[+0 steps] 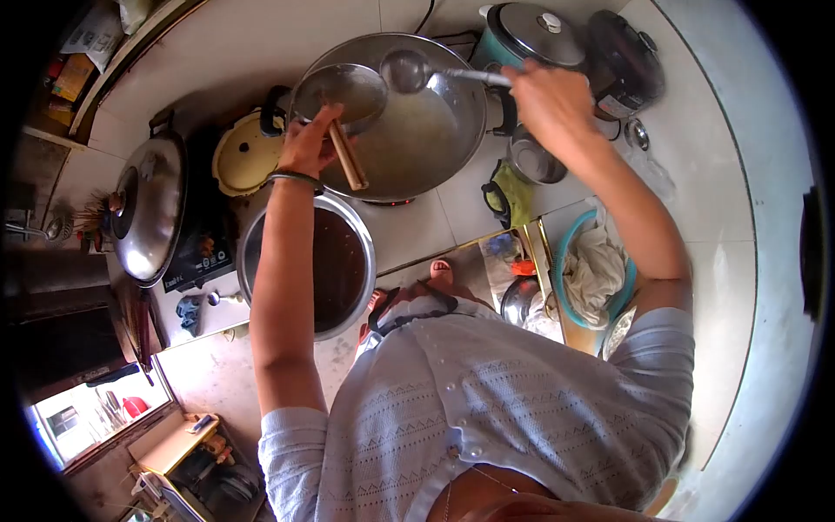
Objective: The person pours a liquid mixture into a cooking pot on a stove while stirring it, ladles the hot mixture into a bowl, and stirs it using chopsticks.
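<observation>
My left hand (309,143) is closed around a round, shallow metal strainer (348,91) with a wooden handle (346,157), held over the left part of a wide metal wok (435,161). Whether its bowl is fine mesh is hard to tell. My right hand (552,100) grips the handle of a metal ladle (405,71), whose bowl hangs over the wok next to the strainer's rim. Cloudy, pale contents show in the wok. Below my left wrist stands a metal pot (366,291) of dark liquid, partly hidden by my forearm.
A domed lid (152,213) leans by a black induction cooker (204,257) at left. A cream-coloured dish (239,157) sits beside the wok. Rightward are a teal rice cooker (531,39), a black appliance (626,65), a metal bowl (535,158), green cloth (509,196) and a teal basin (564,287).
</observation>
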The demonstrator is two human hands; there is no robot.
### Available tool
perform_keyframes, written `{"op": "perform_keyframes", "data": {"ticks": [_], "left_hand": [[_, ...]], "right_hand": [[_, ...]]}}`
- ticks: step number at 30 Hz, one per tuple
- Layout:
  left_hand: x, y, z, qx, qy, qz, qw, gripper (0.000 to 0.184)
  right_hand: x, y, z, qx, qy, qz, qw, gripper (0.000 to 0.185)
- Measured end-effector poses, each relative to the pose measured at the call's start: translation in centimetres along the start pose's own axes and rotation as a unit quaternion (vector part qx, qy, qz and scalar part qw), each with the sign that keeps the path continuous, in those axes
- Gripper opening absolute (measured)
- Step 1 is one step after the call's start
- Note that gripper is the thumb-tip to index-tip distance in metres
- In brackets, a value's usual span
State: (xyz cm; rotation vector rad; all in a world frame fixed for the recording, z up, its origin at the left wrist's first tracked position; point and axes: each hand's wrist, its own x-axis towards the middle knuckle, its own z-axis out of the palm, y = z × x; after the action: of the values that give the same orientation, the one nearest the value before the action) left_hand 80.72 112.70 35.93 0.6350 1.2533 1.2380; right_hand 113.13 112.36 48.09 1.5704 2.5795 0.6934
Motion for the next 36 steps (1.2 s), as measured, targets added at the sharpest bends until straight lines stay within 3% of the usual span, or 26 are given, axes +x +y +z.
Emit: {"op": "perform_keyframes", "data": {"ticks": [3, 6, 12, 15, 22, 31, 34, 36], "left_hand": [[-1.3, 1.3, -1.1, -0.008, 0.006, 0.006, 1.000, 0.034], [-2.6, 2.3, -2.1, -0.002, 0.013, 0.011, 1.000, 0.034], [-3.9, 2.2, -3.5, 0.010, 0.015, 0.014, 1.000, 0.036], [-4.4, 2.2, -3.8, 0.024, 0.025, -0.010, 0.999, 0.036], [-4.3, 0.1, -2.7, 0.008, 0.007, 0.033, 0.999, 0.035], [-2.5, -2.0, 1.6, -0.008, -0.033, -0.045, 0.998, 0.032], [-1.9, -2.1, 2.8, -0.023, -0.051, -0.063, 0.996, 0.030], [-2.7, -1.6, 3.2, -0.015, -0.057, -0.064, 0.996, 0.032]], "right_hand": [[0.1, -1.8, 4.3, 0.030, 0.062, -0.055, 0.996, 0.014], [0.3, -3.8, 6.2, 0.060, 0.043, -0.074, 0.995, 0.013], [0.1, -3.4, 6.4, 0.230, -0.146, -0.063, 0.960, 0.021], [0.0, -1.9, 4.0, 0.292, -0.202, -0.004, 0.935, 0.022], [-0.2, 1.9, -2.3, 0.232, -0.132, 0.037, 0.963, 0.029], [-0.7, 3.5, -5.8, 0.178, 0.006, 0.016, 0.984, 0.025], [-1.1, 2.5, -6.6, 0.136, -0.036, 0.038, 0.989, 0.029], [-2.1, 2.2, -6.0, 0.111, 0.049, 0.019, 0.992, 0.029]]}}
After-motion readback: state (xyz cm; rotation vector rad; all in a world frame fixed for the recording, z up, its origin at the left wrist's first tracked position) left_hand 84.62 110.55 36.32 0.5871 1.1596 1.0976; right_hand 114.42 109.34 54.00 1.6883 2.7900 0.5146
